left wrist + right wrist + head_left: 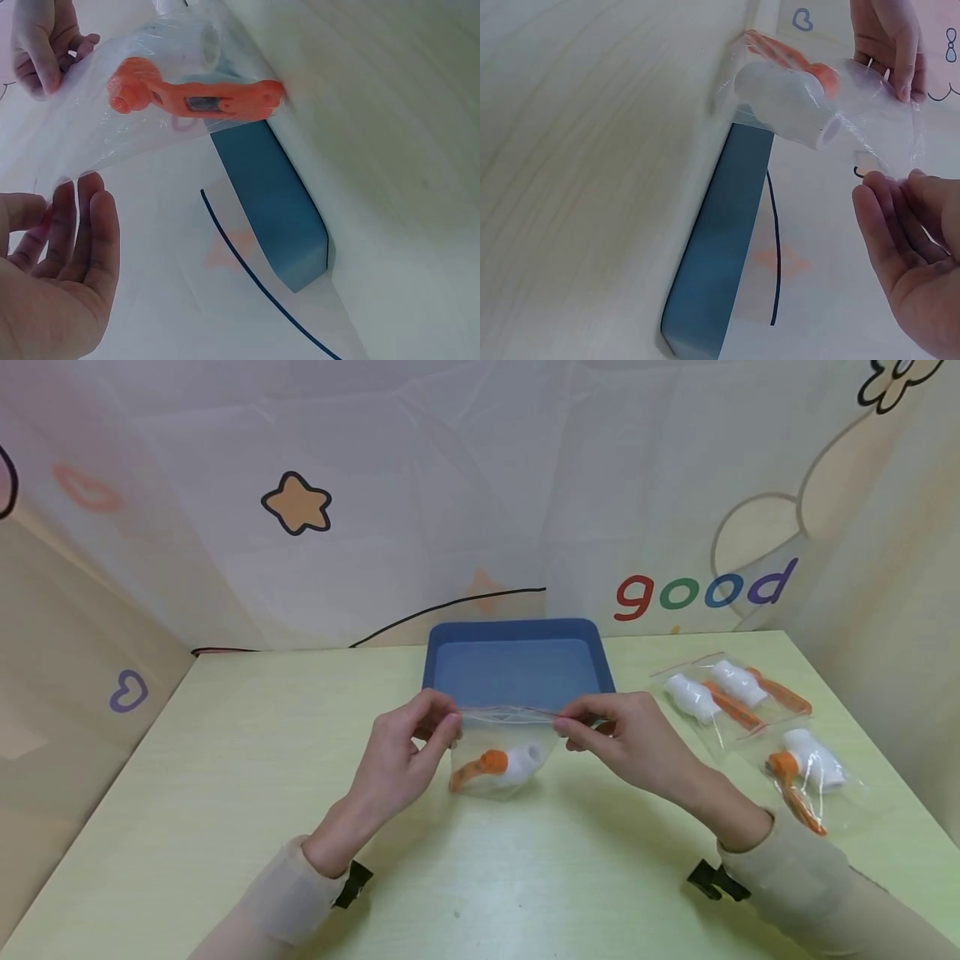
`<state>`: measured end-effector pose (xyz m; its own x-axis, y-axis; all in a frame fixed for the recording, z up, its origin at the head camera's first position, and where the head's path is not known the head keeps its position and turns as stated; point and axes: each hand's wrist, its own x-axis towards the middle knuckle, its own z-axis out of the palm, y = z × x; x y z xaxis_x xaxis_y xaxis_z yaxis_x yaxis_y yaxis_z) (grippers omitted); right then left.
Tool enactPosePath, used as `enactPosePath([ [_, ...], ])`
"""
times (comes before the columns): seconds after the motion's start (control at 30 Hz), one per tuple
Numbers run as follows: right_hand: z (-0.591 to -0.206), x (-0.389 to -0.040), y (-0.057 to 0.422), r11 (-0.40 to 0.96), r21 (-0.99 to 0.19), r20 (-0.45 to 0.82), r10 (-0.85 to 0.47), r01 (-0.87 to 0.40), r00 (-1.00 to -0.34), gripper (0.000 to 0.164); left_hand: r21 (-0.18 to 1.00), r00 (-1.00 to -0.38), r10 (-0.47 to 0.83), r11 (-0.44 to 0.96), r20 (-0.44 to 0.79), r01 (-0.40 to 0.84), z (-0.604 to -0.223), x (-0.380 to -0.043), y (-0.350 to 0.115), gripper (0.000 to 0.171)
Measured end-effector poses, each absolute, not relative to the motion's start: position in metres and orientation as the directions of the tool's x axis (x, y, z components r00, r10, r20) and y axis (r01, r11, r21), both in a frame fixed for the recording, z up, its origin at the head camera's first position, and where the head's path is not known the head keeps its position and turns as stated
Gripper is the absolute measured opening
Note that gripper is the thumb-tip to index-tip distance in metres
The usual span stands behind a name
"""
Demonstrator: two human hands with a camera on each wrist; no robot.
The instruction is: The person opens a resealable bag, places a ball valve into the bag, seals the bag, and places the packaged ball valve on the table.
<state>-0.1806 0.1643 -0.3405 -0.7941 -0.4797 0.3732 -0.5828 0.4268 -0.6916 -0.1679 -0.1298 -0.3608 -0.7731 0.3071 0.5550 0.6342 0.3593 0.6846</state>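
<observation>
My left hand (397,756) and right hand (637,739) pinch opposite ends of the top edge of a clear zip bag (517,729). It hangs upright between them, in front of the blue tray. Low in the bag lie an orange handle-shaped piece (471,770) with a rounded end and a white bottle-like piece (519,766) with a round opening. The left wrist view shows a dark slot along the orange piece (217,101). Seen from the right wrist, the white piece (787,101) lies alongside the orange one, and thumb and fingertips meet at the bag's edge.
A shallow blue tray (517,628) stands at the back of the pale table (262,760), against a printed cloth backdrop (420,510). On the right lie several clear bags with white and orange pieces, among them a nearer bag (813,768).
</observation>
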Motion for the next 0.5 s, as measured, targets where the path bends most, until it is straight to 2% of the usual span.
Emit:
enactPosePath([
  [0.27, -0.3449, -0.1815, 0.1647, 0.402, -0.654, 0.454, -0.469, -0.64, -0.758, 0.008, 0.686, -0.788, 0.288, 0.387, 0.545, 0.616, -0.3592, -0.165, -0.1286, 0.004],
  [0.5, -0.3457, -0.1813, 0.1638, 0.366, -0.575, 0.524, -0.522, -0.732, -0.673, 0.009, 0.714, -0.801, 0.296, 0.363, 0.521, 0.598, -0.357, -0.1623, -0.1262, 0.008],
])
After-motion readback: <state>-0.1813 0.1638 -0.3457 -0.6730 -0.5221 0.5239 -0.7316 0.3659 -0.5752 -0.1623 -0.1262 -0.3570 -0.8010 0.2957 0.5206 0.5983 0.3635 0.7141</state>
